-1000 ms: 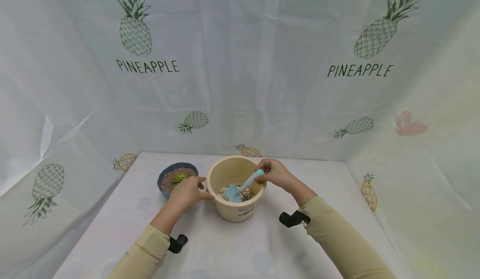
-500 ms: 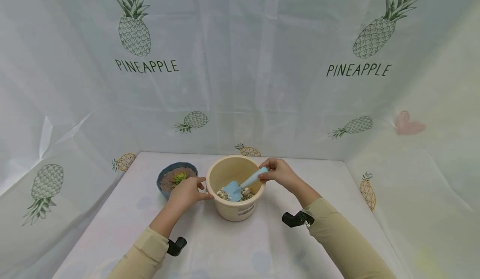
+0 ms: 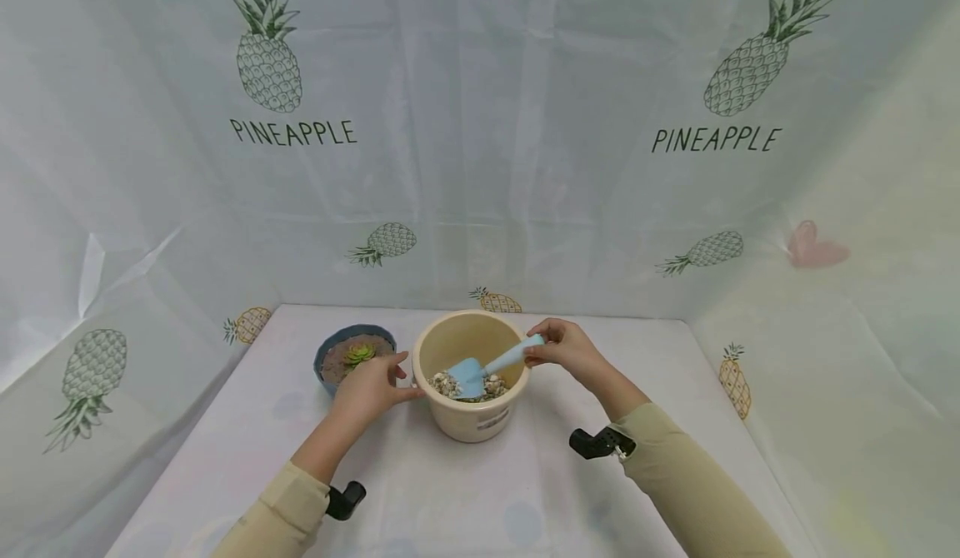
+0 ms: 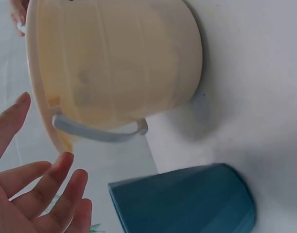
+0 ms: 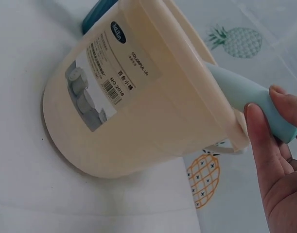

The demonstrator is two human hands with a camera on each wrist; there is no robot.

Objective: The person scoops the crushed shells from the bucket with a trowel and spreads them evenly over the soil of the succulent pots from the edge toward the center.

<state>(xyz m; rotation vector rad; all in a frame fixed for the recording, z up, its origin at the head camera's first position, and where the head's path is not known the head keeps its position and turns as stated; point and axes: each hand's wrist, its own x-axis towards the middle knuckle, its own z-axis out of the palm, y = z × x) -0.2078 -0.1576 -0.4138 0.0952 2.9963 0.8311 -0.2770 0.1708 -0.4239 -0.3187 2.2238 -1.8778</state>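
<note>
1. Left hand [image 3: 369, 387] is hanging loosely spread beside the rim of the bucket [image 3: 459, 425].
2. Right hand [image 3: 564, 346] is pinching the scoop [image 3: 504, 360], blade lying on pebbles [image 3: 444, 386] inside.
3. Pot [image 4: 182, 199] is standing across a gap, near the back table edge [image 3: 615, 323].

Smooth, low-sheen plastic bucket [image 3: 468, 420], smooth label [image 5: 100, 80], smooth matt plastic scoop [image 3: 501, 361], rough-looking pebbles [image 3: 444, 385], smooth-sided pot [image 4: 182, 204], grainy matt soil [image 3: 336, 365], creased, faintly shiny sheeting [image 3: 480, 166], matt cloth sleeves [image 3: 686, 479], smooth black plastic-looking wrist mounts [image 3: 596, 442].
</note>
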